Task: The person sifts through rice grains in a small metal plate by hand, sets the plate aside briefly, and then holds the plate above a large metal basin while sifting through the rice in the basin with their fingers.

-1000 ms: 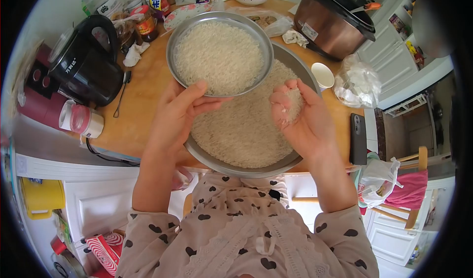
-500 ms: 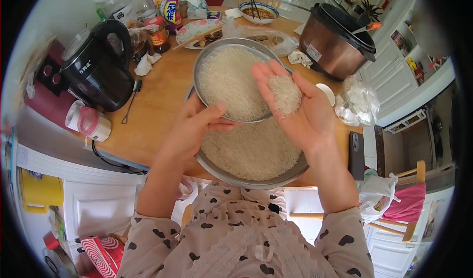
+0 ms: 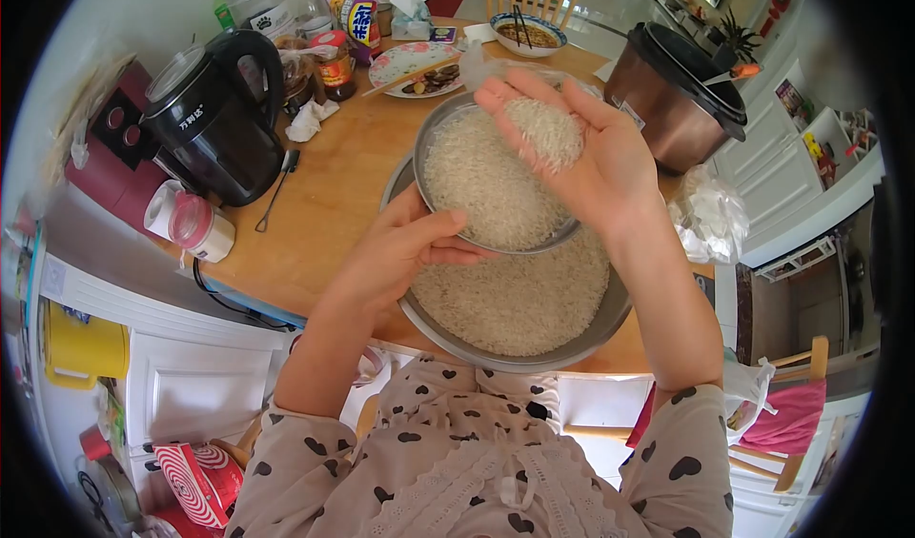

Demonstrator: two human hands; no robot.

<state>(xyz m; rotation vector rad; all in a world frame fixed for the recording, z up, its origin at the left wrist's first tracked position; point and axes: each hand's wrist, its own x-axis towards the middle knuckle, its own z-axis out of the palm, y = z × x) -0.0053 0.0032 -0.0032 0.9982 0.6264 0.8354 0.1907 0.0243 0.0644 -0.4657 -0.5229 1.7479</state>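
The right hand (image 3: 597,159) has moved since the earliest frame: there it was cupped beside the shallow pan (image 3: 420,159), above the big basin (image 3: 620,309). Now it is over the pan's far right part, with the palm turned up and the fingers opened out. The small heap of rice (image 3: 545,134) shows more fully than it did then. The view has turned too, and the black kettle (image 3: 217,123) sits further into it.

The pan is round, so I can't pick out a long axis. Its mouth faces up toward the person, and it is held above the far part of the basin, with a broad bed of rice inside. The basin is on the table (image 3: 315,228), its mouth up, holding more rice.

The left hand (image 3: 408,244) grips the pan's near left edge, thumb on the rim and fingers curled underneath. The right hand isn't closed on anything. It lies nearly flat, fingers pointing away and leftward, with the rice heap resting on the palm and finger bases. Whether the back of it touches the pan, I can't tell.

A brown cooker (image 3: 667,104) stands beyond it to the right, a patterned plate (image 3: 389,64) beyond the pan to the left.
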